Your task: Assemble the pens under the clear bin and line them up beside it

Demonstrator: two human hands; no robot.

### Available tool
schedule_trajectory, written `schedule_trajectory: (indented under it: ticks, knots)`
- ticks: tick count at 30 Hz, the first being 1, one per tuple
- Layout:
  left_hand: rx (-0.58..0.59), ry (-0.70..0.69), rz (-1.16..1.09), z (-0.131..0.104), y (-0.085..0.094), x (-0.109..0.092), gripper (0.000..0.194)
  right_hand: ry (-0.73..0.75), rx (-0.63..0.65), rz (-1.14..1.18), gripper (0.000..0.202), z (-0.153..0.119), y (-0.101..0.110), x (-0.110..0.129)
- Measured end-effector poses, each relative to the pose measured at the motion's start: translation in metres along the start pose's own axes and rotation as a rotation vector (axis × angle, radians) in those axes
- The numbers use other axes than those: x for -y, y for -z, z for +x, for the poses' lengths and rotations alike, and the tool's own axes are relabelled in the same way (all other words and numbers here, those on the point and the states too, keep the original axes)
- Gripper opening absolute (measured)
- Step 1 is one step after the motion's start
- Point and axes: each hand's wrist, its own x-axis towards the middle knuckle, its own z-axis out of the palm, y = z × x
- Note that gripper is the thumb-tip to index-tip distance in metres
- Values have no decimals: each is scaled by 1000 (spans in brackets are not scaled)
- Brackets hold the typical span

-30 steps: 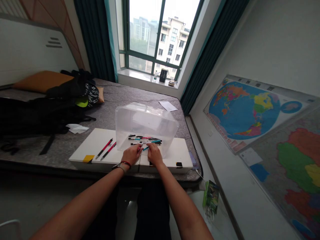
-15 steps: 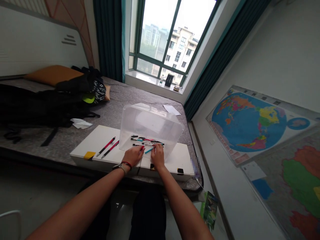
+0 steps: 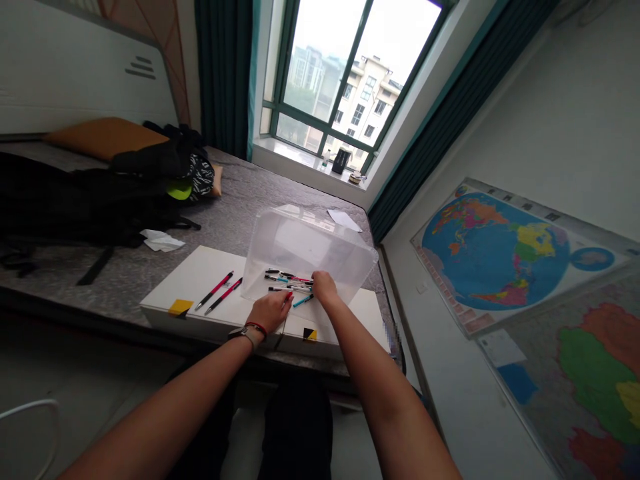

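Observation:
My left hand [image 3: 270, 311] is closed around a small red-ended thing, seemingly a pen, at the front of a clear plastic box [image 3: 313, 248]. The box lies on its side on a white board [image 3: 187, 283], its opening toward me. My right hand [image 3: 325, 288] reaches into it with bent fingers at the right end of the pens [image 3: 295, 279]; what its fingertips hold is hidden. A blue pen [image 3: 303, 301] slants between the hands. Left of the box, two red-and-black pens [image 3: 223, 295] lie side by side on the board.
The board rests on a grey mattress [image 3: 240, 193]. Black bags [image 3: 75, 200] and a crumpled tissue [image 3: 163, 241] lie to the left. A paper [image 3: 344, 220] is behind the box. Maps [image 3: 500, 247] hang on the right wall.
My right hand has moved right and farther into the box, off the blue pen. The box has shifted slightly right in view. My left hand stays closed near the same spot.

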Motion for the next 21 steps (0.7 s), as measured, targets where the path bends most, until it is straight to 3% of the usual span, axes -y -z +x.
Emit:
schedule_trajectory:
  ticks: [8,15,21]
  knots:
    - [1,4,8,0,-2,1,40,131,86,-164,26,-1,6,5]
    - [-3,3,70,1,-7,2,41,131,127,-202,28,-5,10,14]
    - [-10,-30,81,0,-2,-1,45,169,132,-251,27,-15,16,9]
